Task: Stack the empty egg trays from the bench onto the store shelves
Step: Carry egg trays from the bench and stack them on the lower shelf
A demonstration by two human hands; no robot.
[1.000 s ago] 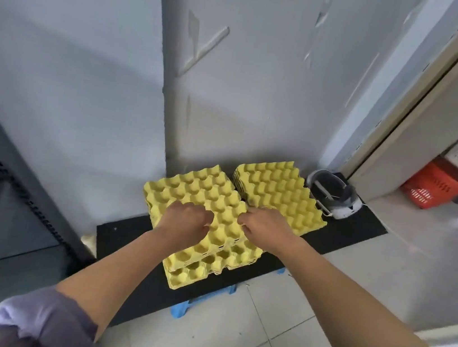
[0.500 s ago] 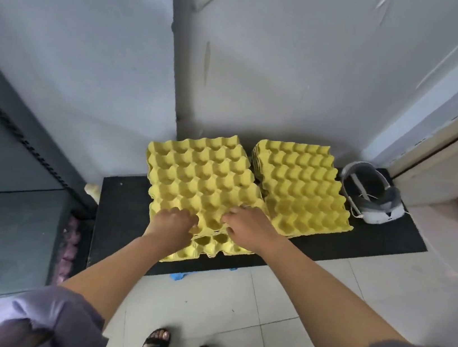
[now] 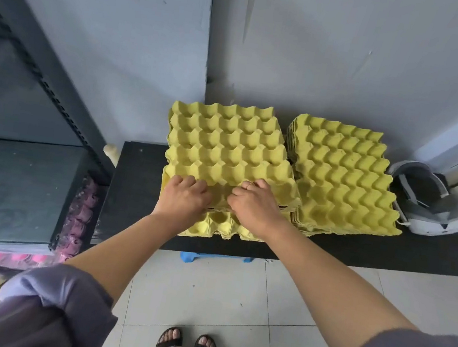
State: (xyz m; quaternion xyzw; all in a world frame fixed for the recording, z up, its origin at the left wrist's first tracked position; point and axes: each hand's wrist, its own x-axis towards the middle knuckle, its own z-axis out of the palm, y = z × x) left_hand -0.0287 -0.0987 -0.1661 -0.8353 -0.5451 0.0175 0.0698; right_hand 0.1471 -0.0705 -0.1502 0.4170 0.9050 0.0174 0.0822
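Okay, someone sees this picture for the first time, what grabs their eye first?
The bright yellow egg trays, in two stacks side by side on the black bench against the wall. Next, the left hand and right hand, both gripping the near edge of the left stack's upper trays, offset from those beneath. A white and grey headset lies at the bench's right end.

I see matt yellow moulded-pulp egg trays [image 3: 227,143], rough and dimpled, on a matt black surface [image 3: 387,251] above glossy pale floor tiles [image 3: 234,297].
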